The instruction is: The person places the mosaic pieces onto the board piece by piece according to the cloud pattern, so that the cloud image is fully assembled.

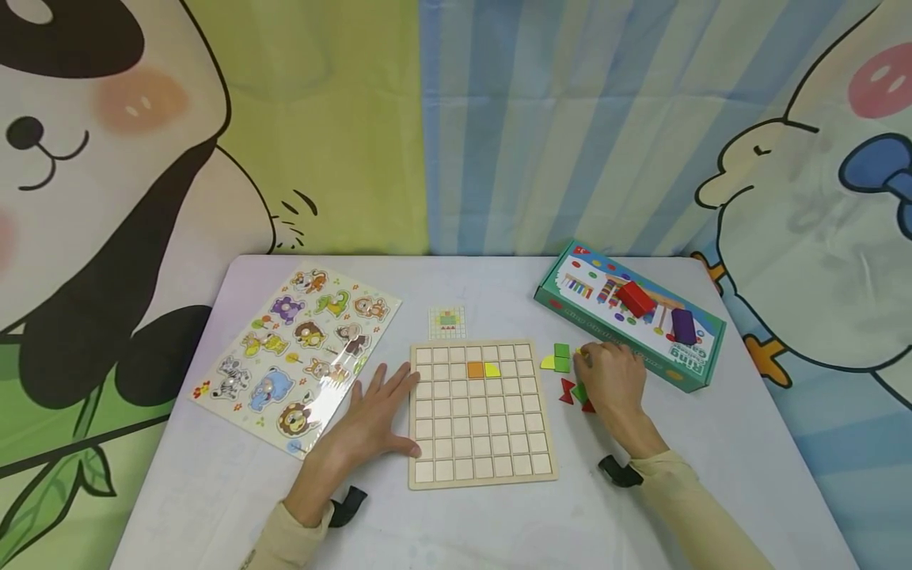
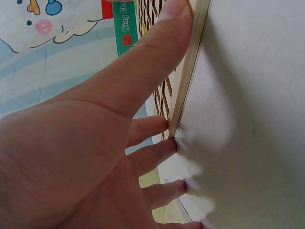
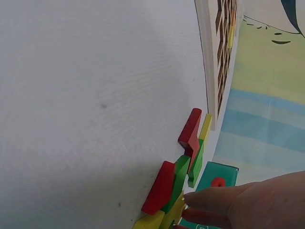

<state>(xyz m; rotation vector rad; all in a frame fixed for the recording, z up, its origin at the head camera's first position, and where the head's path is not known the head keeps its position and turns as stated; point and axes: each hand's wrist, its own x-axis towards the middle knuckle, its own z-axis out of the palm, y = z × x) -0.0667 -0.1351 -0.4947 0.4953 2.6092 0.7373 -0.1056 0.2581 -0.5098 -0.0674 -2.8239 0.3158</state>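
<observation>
A wooden grid board (image 1: 483,479) lies on the table, with an orange square tile (image 1: 475,370) and a yellow quarter-round tile (image 1: 492,370) in neighbouring cells. My left hand (image 1: 370,416) has its fingers spread, with thumb and fingertips touching the board's left edge. To the right of the board, my right hand (image 1: 614,384) reaches down over small loose tiles. Its fingertips are at a yellow tile (image 3: 175,210); a firm pinch is not visible. Beside them lie green squares (image 1: 561,358), another yellow tile (image 1: 547,362) and red triangular tiles (image 1: 566,391). The hand partly hides the pile.
A small printed pattern card (image 1: 447,323) lies behind the board. An animal picture board (image 1: 302,356) is at the left. A green box (image 1: 627,317) stands back right, with a red block (image 1: 636,299) and a purple block (image 1: 683,326) on top.
</observation>
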